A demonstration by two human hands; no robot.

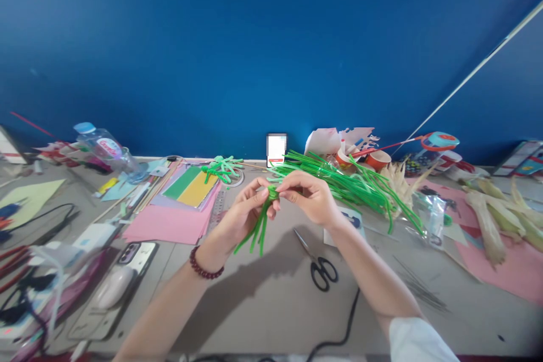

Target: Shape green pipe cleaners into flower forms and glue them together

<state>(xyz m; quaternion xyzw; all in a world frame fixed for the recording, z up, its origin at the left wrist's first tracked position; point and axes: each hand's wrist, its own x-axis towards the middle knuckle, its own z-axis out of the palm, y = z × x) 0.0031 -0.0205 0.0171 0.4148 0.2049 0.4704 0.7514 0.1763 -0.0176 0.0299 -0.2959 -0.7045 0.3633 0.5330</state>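
Green stem bundle (260,231) — one, raised above the desk (271,317); wound top gripped by the fingers of the left hand (253,203), loose ends hanging beneath. Right hand (309,195) — thumb and fingertips pinched at the top's right edge.

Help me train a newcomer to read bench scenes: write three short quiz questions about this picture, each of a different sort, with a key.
1. Multiple choice: what does the left hand hold while the fingertips of the right hand are at its top?
A) a computer mouse
B) a green strand bundle
C) a phone

2. True or false: the beaded bracelet is on the left wrist.

3. Fill in: the scissors on the table have ____ handles.

Key: 1. B; 2. true; 3. black
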